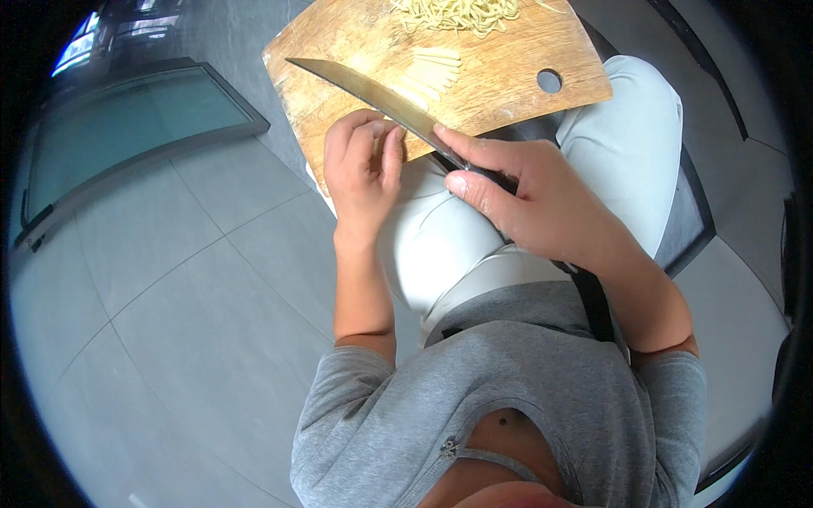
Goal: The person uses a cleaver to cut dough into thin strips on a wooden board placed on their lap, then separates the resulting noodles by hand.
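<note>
A kitchen knife [400,111] with a long blade is in my right hand [540,184], which grips its black handle with the index finger along the blade. The blade slants over a wooden cutting board [508,54], its tip towards the far left. My left hand [361,152] rests at the near edge of the board with fingers curled beside the blade. Whatever is under those fingers is hidden. Beyond the blade, several pale cut strips [435,68], apparently dough, lie fanned out. A heap of thin yellowish noodles [463,14] sits at the board's far edge.
The board lies over my lap, near my knee in white trousers [625,127], and has a round hole [549,80] at its right end. To the left, a dark-framed glass panel [146,105] stands above the grey tiled floor [190,279].
</note>
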The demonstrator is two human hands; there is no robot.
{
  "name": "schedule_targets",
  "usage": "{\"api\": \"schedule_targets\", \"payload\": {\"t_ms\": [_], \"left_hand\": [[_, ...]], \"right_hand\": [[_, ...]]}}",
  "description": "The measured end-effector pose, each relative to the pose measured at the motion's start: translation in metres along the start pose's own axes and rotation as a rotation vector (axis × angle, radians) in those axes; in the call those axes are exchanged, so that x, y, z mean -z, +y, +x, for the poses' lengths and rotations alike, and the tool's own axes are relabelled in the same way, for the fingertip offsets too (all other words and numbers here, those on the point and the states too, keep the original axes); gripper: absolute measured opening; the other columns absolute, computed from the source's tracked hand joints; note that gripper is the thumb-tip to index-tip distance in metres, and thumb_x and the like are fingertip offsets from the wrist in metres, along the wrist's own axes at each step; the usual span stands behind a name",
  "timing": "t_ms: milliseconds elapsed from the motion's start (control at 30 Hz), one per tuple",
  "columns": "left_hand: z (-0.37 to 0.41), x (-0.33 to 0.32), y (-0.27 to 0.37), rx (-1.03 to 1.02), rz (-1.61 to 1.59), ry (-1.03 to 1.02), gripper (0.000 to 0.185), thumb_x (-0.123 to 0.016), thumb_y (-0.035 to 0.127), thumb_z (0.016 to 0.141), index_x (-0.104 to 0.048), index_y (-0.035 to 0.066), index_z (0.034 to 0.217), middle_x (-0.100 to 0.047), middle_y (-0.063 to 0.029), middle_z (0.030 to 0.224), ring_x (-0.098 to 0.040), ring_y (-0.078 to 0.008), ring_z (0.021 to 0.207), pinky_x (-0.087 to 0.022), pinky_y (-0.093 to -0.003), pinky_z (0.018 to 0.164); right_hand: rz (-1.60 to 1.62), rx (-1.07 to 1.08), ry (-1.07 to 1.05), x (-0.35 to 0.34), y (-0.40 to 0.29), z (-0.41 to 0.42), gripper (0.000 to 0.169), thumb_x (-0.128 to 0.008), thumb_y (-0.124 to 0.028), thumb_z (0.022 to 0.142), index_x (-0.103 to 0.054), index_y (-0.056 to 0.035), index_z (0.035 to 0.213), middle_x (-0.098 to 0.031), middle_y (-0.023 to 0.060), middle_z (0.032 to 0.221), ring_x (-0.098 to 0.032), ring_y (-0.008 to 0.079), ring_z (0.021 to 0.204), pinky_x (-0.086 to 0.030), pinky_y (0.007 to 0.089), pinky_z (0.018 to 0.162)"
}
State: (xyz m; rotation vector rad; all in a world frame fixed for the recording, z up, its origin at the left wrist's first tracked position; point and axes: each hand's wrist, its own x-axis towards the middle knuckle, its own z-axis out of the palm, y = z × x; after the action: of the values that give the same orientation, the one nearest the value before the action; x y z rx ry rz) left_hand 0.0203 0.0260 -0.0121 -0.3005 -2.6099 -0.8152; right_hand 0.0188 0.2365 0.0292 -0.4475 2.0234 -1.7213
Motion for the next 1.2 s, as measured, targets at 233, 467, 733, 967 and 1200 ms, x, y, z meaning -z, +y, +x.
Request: {"api": "schedule_targets", "payload": {"t_ms": [233, 467, 733, 967, 1200], "left_hand": [[-0.003, -0.002, -0.009, -0.053, 0.023, 0.001, 0.021, -0.067, 0.000, 0.067, -0.061, 0.000, 0.088, -0.055, -0.0122, 0.084, -0.053, -0.0303, 0.075, -0.044, -0.0367, 0.066], [-0.001, 0.000, -0.008, -0.074, 0.048, -0.013, 0.023, -0.065, -0.001, 0.065, -0.061, 0.000, 0.087, -0.053, -0.0119, 0.080, -0.051, -0.0302, 0.074, -0.043, -0.0375, 0.065], [-0.002, -0.001, -0.009, -0.040, 0.017, -0.009, 0.021, -0.064, -0.001, 0.065, -0.061, 0.000, 0.085, -0.055, -0.0129, 0.083, -0.052, -0.0315, 0.077, -0.044, -0.0378, 0.068], [0.001, 0.000, -0.006, -0.056, 0.015, -0.029, 0.020, -0.064, -0.001, 0.065, -0.061, 0.001, 0.085, -0.055, -0.0132, 0.083, -0.053, -0.0317, 0.078, -0.044, -0.0379, 0.068], [0.001, 0.001, -0.002, -0.036, 0.024, -0.038, 0.019, -0.067, 0.001, 0.066, -0.061, 0.001, 0.085, -0.055, -0.0126, 0.082, -0.053, -0.0316, 0.077, -0.044, -0.0380, 0.068]], "right_hand": [[0.061, -0.003, -0.047, -0.002, -0.009, -0.014, 0.043, -0.058, -0.018, 0.091, -0.050, 0.0018, 0.128, -0.053, 0.0102, 0.065, -0.044, 0.0053, 0.063, -0.042, 0.0225, 0.060], [0.068, -0.062, -0.066, -0.003, -0.013, -0.018, 0.043, -0.059, -0.017, 0.090, -0.050, 0.0017, 0.128, -0.050, 0.0089, 0.062, -0.042, 0.0053, 0.060, -0.040, 0.0226, 0.056], [0.043, -0.109, -0.076, -0.001, -0.016, -0.018, 0.042, -0.059, -0.018, 0.089, -0.051, 0.0041, 0.124, -0.051, 0.0149, 0.064, -0.047, 0.0162, 0.060, -0.041, 0.0284, 0.056], [0.028, -0.088, -0.062, -0.002, -0.015, -0.017, 0.044, -0.060, -0.017, 0.090, -0.050, 0.0013, 0.128, -0.047, 0.0084, 0.060, -0.040, 0.0065, 0.057, -0.038, 0.0237, 0.053], [0.073, -0.062, -0.036, -0.005, -0.009, -0.015, 0.042, -0.059, -0.018, 0.091, -0.050, 0.0021, 0.127, -0.048, 0.0072, 0.062, -0.040, 0.0075, 0.059, -0.039, 0.0241, 0.056]]}}
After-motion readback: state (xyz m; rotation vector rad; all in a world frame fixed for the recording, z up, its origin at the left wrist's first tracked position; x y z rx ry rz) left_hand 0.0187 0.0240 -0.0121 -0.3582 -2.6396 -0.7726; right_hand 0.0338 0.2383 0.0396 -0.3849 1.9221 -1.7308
